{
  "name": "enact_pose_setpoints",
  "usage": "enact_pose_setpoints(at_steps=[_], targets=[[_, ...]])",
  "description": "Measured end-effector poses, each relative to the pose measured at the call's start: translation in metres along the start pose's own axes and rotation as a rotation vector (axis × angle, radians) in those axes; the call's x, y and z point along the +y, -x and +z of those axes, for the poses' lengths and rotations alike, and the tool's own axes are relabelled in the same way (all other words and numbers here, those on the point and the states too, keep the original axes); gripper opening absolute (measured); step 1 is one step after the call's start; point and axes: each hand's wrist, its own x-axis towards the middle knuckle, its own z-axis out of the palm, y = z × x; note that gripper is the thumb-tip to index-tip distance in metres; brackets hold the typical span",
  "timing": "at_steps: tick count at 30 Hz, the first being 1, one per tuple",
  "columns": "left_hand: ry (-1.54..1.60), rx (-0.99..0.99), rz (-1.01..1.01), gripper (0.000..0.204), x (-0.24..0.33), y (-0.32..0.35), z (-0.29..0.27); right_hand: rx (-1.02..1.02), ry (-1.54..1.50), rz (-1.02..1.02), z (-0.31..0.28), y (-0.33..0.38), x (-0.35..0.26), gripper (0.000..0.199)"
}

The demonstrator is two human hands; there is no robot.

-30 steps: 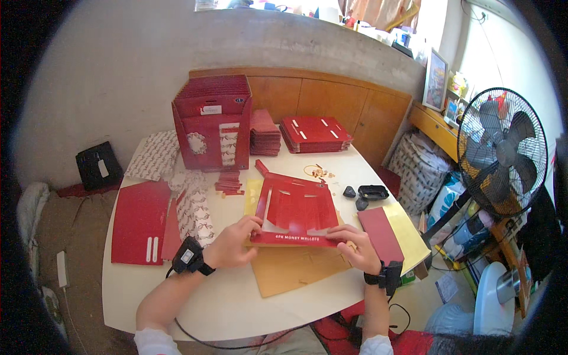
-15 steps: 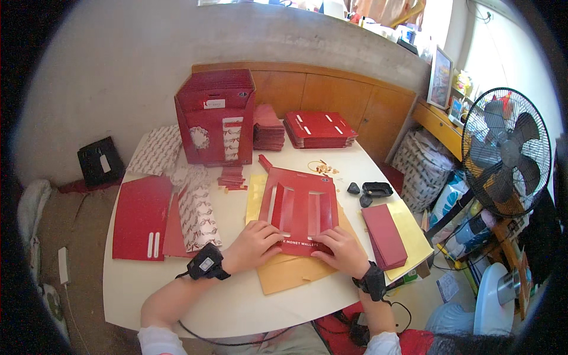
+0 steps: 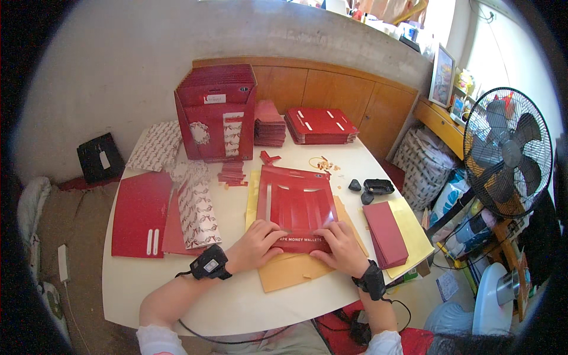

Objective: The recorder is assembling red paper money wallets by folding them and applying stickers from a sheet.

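Flat, the red die-cut card [image 3: 297,208] (slotted) lies under both hands.

Standing fan [image 3: 507,152], framed picture [image 3: 442,76], perhaps black clips [image 3: 371,188]

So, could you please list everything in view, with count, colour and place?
Red card box blank: one, red, flat at table centre under both hands.
Tan envelopes: a few, yellow-tan, beneath the blank.
Red packet stack: one, dark red, right of the blank.
Upright display box: one, red, back of table.
Flat red sheets: a few, table left.
Patterned packets: some, white-red, left of centre.
Fan: one, black, far right.
Left hand: pressing the blank's near edge.
Right hand: pressing beside it.
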Motion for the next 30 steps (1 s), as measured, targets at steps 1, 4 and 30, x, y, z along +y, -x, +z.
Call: enact_pose_setpoints(at_steps=[1, 4, 30], targets=[[0.001, 0.000, 0.000, 0.042, 0.001, 0.000, 0.000, 0.005, 0.012, 0.000, 0.000, 0.000, 0.000, 0.042], [-0.004, 0.040, 0.016, 0.042, 0.003, -0.001, 0.001, 0.034, 0.100, -0.026, 0.002, 0.000, -0.001, 0.040], [-0.039, 0.002, -0.217, 0.034, 0.028, -0.010, 0.018, -0.005, -0.003, 0.046, 0.011, -0.007, -0.015, 0.039]])
